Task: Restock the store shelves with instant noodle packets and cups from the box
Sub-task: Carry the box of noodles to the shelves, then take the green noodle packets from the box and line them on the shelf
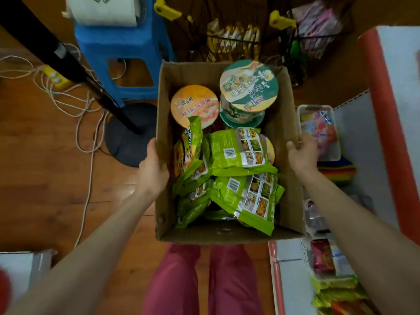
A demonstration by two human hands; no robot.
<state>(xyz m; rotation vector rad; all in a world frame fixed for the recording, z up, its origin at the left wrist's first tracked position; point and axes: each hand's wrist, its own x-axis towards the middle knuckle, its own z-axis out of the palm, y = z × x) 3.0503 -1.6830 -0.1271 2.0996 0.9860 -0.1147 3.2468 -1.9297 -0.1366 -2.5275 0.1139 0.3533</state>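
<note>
I hold an open cardboard box (281, 123) in front of me, above the wooden floor. My left hand (152, 169) grips its left wall and my right hand (302, 151) grips its right wall. Inside lie several green noodle packets (238, 151) in the near half. At the far end sit an orange-lidded noodle cup (193, 103) and stacked green-lidded noodle cups (248, 85). Another cup is mostly hidden under the packets on the right.
White shelves with red edges (391, 92) stand on the right, holding a tray of colourful packets (318, 130) and green packets (336, 292) lower down. A blue stool (120, 48), a black stand with round base (127, 137), loose cables (68, 96) and wire baskets (234, 39) lie ahead.
</note>
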